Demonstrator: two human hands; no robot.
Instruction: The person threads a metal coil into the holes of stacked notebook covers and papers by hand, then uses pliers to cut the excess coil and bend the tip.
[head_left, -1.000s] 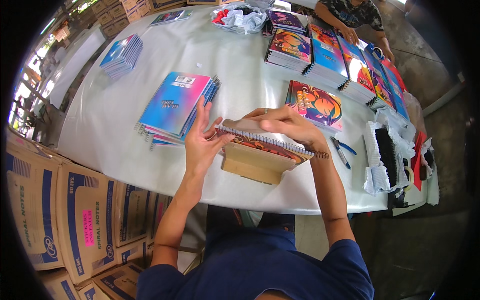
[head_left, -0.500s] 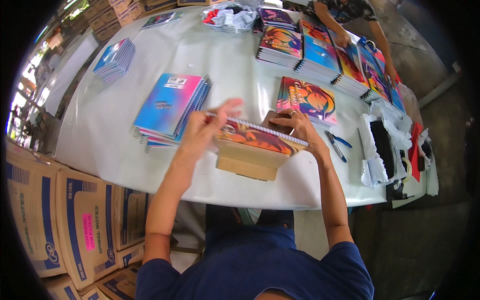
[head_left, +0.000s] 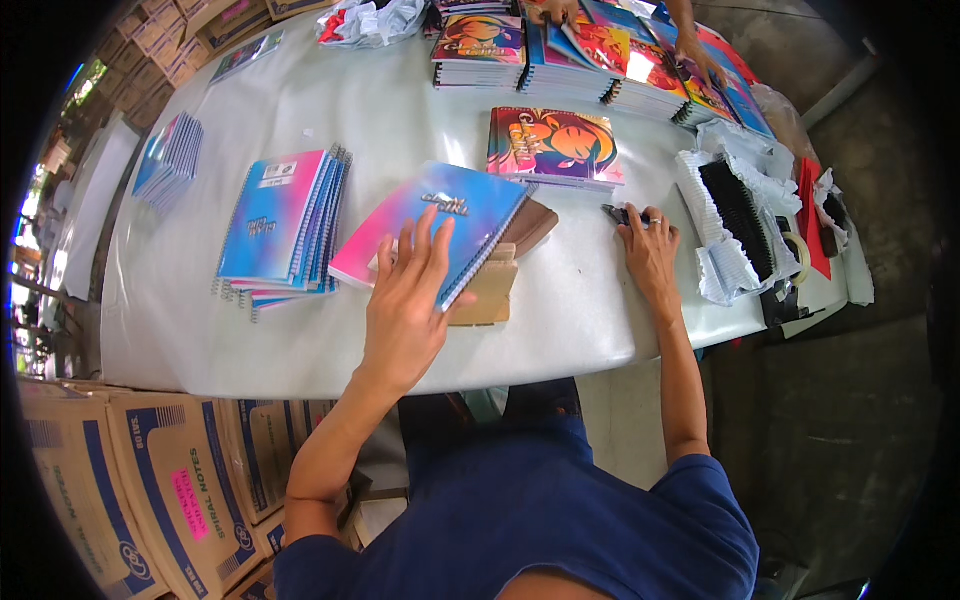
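Note:
My left hand [head_left: 405, 300] lies on the cover of a blue and pink spiral notebook [head_left: 470, 205], its fingers spread. The notebook rests partly over a tan block [head_left: 490, 300] and a darker brown piece [head_left: 533, 225]. My right hand [head_left: 652, 250] is closed over pliers [head_left: 618, 214] on the table, and most of the tool is hidden beneath the fingers. Left of the notebook stands a stack of similar blue and pink notebooks [head_left: 270, 220]. Beyond the pliers sits a small pile of notebooks with an orange and purple cover [head_left: 555, 145].
Rows of notebooks [head_left: 480, 55] fill the far right, where another person's hands [head_left: 697, 55] work. Torn white wrapping with black coils [head_left: 735, 220] and a tape roll [head_left: 797, 255] lie right. A smaller stack [head_left: 170, 155] stands left; cartons [head_left: 180, 480] are piled below the table edge.
The notebook I held upright on its block now lies with its blue and pink cover up. My right hand has moved from the brown piece to the pliers. The view has shifted.

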